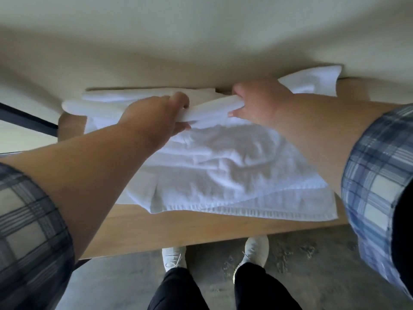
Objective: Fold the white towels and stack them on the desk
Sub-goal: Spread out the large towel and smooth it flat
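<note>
Both of your hands are on one white towel [223,166], which lies spread across the desk [178,229] with its hemmed border toward the desk's near edge. Your left hand [156,115] and right hand [261,101] meet close to the desk's back edge, and the fingers [181,101] of each curl round a raised ridge of cloth, pinching it.

I judge this to be the first fold, with the far side gathered and ready to be drawn toward the desk's near edge. That move calls for an even pull from both hands so the corners land square on the hem.

Thick, soft terry, rumpled in the middle, with a ribbed woven band along the hem, it will likely sag rather than hold a crease. The desk is smooth, pale wood. More white cloth lies at the desk's back left [100,99] and back right [312,81]; blur leaves it unclear whether those are folded towels.
</note>
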Demonstrator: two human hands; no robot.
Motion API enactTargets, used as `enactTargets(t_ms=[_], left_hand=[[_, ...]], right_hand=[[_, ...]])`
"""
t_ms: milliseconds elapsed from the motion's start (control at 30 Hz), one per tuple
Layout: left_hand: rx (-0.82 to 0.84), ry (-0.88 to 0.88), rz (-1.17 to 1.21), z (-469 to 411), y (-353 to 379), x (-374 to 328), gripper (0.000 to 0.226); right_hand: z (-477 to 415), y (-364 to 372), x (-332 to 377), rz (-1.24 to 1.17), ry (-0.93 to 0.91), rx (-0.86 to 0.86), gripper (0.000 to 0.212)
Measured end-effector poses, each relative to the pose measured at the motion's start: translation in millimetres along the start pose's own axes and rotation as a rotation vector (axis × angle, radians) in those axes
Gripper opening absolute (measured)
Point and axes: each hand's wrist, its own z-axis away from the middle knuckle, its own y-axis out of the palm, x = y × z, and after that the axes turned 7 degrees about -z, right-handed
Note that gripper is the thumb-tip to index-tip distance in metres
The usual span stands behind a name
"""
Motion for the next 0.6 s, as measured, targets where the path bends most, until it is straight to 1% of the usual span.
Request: enactTargets(t_ms=[33, 100, 133, 167, 267, 367, 433, 467, 533, 567, 600], left_hand=[[0.061, -0.060, -0.007, 7.0, -9.4, 5.0, 0.038], [0.198, -0.141, -0.029, 19.0, -28.6, 11.6, 0.034], [0.238, -0.173, 0.003, 25.5, -40.3, 11.6, 0.036], [0.239, -0.200, 0.055, 33.1, -52.7, 10.1, 0.038], [0.142, -0.235, 0.163, 65.0, -97.5, -2.1, 0.032], [0.095, -0.227, 0.156, 103.3, -155.8, -23.3, 0.031], [0.020, -0.265, 0.125, 126.9, -190.8, -41.7, 0.030], [-0.015, -0.276, 0.138, 138.0, -205.2, -51.3, 0.025], [-0.037, -0.336, 0.298, 156.9, -231.2, -65.7, 0.019], [-0.038, -0.376, 0.386, 164.2, -245.0, -70.5, 0.020], [-0.056, -0.393, 0.418, 172.0, -259.5, -74.8, 0.022]], right_hand=[[11.9, -9.6, 0.7, -0.015, 0.011, 0.004, 0.044], [39.4, -28.1, 8.1, -0.050, 0.022, -0.063, 0.045], [54.4, -37.9, 15.1, -0.068, 0.012, -0.121, 0.046], [69.3, -48.2, 24.0, -0.081, -0.013, -0.176, 0.046], [112.6, -82.8, 55.6, -0.119, -0.069, -0.255, 0.048], [153.2, -123.3, 85.9, -0.171, -0.088, -0.282, 0.046], [175.4, -145.7, 108.0, -0.183, -0.138, -0.296, 0.048], [184.6, -156.6, 120.1, -0.196, -0.162, -0.307, 0.048], [201.1, -179.7, 144.3, -0.253, -0.204, -0.354, 0.044], [208.3, -190.9, 155.5, -0.291, -0.225, -0.386, 0.041], [215.1, -201.4, 165.4, -0.327, -0.246, -0.415, 0.037]])
